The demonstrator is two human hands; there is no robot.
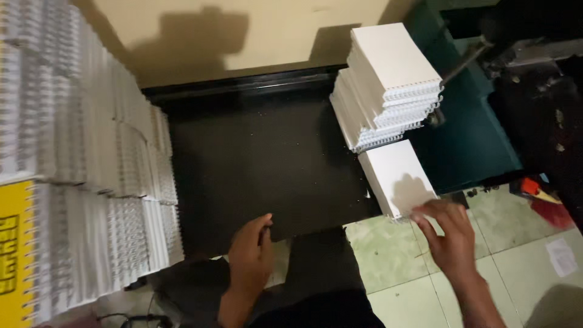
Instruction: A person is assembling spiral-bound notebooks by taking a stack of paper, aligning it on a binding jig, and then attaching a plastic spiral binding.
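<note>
This is a small binding workshop: rows of spiral-bound notebooks (91, 170) fill the left side, stacks of punched white paper blocks (388, 85) lie on a black worktable (255, 164), beside a green machine (473, 121).

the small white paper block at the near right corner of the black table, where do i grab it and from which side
Take the small white paper block by its near end, which overhangs the black table edge, coming from the front right where the right hand already touches it. The taller punched stack crowds its far end, so that side looks blocked.
</note>
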